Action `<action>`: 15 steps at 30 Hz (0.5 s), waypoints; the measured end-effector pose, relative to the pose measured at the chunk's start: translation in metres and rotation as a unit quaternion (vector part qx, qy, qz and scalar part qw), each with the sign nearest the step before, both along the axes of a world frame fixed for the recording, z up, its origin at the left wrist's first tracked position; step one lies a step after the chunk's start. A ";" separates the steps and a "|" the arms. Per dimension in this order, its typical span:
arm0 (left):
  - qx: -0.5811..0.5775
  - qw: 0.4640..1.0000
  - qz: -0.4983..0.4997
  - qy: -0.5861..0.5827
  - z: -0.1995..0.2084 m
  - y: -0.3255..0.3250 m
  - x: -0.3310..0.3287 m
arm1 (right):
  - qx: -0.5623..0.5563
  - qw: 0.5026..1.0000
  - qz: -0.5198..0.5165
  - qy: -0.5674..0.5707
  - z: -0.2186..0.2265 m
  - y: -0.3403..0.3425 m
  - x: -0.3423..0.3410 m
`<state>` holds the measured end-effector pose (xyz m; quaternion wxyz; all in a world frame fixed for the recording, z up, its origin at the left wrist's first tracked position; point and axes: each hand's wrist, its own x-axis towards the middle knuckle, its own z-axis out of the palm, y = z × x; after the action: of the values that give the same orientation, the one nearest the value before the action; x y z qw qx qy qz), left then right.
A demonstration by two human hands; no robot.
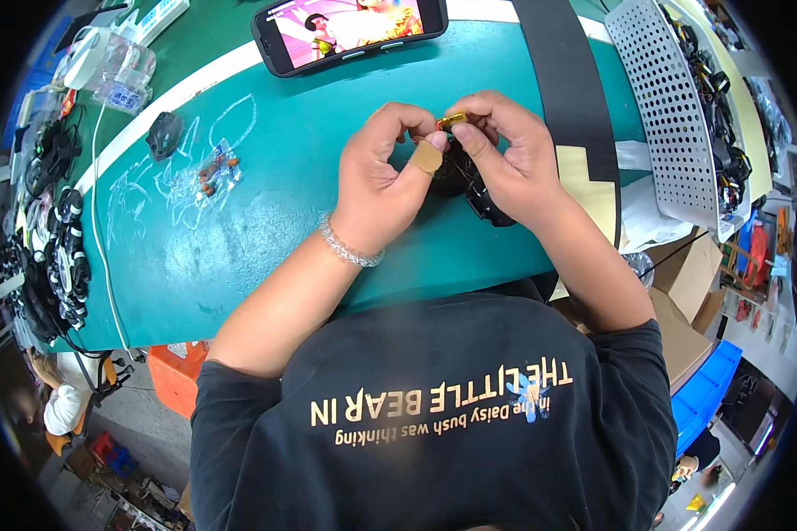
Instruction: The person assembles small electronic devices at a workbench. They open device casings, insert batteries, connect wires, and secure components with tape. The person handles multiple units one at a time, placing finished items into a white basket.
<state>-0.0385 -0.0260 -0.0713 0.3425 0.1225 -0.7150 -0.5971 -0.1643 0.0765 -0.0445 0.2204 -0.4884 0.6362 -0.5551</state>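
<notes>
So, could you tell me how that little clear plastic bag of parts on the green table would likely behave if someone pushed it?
The clear bag looks thin and crinkled, so it would probably be floppy and buckle rather than slide neatly. It lies flat on the green table, so rolling seems unlikely. The few small parts inside suggest it is light; they may shift about.

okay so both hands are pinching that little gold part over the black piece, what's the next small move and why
Probably ease the small gold part down toward the black piece beneath the hands. The left hand and right hand both pinch the gold part at their fingertips, just above the black piece, which lies partly hidden under them on the green table. How the two fit cannot be made out.
</notes>
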 end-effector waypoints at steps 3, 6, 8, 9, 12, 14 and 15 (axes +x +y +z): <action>-0.008 1.000 -0.004 -0.004 0.000 -0.001 0.001 | -0.031 0.999 0.012 -0.027 -0.002 -0.001 -0.002; -0.017 1.000 0.005 -0.003 0.000 0.000 0.001 | -0.029 0.999 0.038 0.013 0.000 -0.002 -0.005; -0.033 0.999 0.000 0.005 0.000 -0.001 0.003 | -0.014 0.998 0.047 0.026 0.001 -0.001 -0.006; -0.042 0.999 -0.002 0.009 0.000 -0.002 0.002 | -0.006 0.998 0.052 0.033 0.001 -0.001 -0.007; -0.014 1.000 0.020 0.013 0.006 0.003 0.002 | -0.009 0.997 0.063 0.043 0.002 -0.002 -0.007; -0.051 0.998 0.032 0.001 0.010 0.004 0.001 | -0.020 0.991 0.047 0.121 -0.004 -0.002 -0.007; -0.068 0.997 0.038 -0.005 0.011 0.005 0.001 | -0.025 0.986 0.039 0.160 -0.006 -0.003 -0.007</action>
<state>-0.0372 -0.0214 -0.0603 0.3695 0.1290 -0.7504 -0.5327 -0.1711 0.0739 -0.0504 0.1250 -0.6010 0.6297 -0.4761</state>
